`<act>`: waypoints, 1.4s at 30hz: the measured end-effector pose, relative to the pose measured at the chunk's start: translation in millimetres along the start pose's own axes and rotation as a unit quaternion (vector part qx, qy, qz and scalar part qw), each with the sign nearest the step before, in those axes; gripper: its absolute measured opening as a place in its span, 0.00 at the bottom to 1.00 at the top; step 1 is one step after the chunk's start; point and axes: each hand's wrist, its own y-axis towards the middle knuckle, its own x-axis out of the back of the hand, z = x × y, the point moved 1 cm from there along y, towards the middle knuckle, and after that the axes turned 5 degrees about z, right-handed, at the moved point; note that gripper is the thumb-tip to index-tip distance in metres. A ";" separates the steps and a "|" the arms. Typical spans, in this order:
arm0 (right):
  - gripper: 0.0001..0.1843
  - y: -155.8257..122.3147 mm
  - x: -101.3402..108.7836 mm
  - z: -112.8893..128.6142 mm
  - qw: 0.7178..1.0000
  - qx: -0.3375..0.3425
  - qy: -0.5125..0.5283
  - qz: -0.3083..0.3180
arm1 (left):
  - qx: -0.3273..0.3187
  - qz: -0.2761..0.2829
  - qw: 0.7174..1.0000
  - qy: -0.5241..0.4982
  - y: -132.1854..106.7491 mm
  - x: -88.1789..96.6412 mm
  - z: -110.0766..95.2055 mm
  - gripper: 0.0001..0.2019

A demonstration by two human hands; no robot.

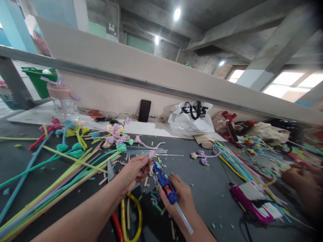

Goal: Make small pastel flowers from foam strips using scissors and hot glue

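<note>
Your left hand (137,172) pinches a small, fluffy lilac piece (151,154); your right hand (181,189) wraps firmly round the blue plastic glue gun (164,183), its tip near the piece, above the dark grey counter (207,198). Keep the pinch steady, skin clear of the tip.

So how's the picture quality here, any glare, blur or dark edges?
Head view: glare at the ceiling lights, and the windows look washed out; head view: dark shading along the right edge, where the co-worker's hand is blurred; head view: the glue gun reads fairly clearly.
</note>
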 end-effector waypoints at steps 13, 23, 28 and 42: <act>0.03 2.7 0.6 -0.2 1.000 -0.021 0.001 0.003 | 0.003 0.010 1.000 -0.002 0.6 1.2 -0.1 0.11; 0.03 -0.6 2.3 -5.4 0.999 -0.027 0.021 -0.010 | 0.066 0.040 0.995 -0.066 0.5 7.4 -8.3 0.07; 0.02 2.1 1.9 -2.2 0.999 -0.025 0.021 0.010 | 0.086 0.062 0.991 -0.079 -0.4 7.9 -8.7 0.06; 0.02 0.1 1.9 -2.6 0.999 -0.034 0.030 0.008 | 0.090 0.064 0.992 -0.054 -1.3 8.1 -6.3 0.06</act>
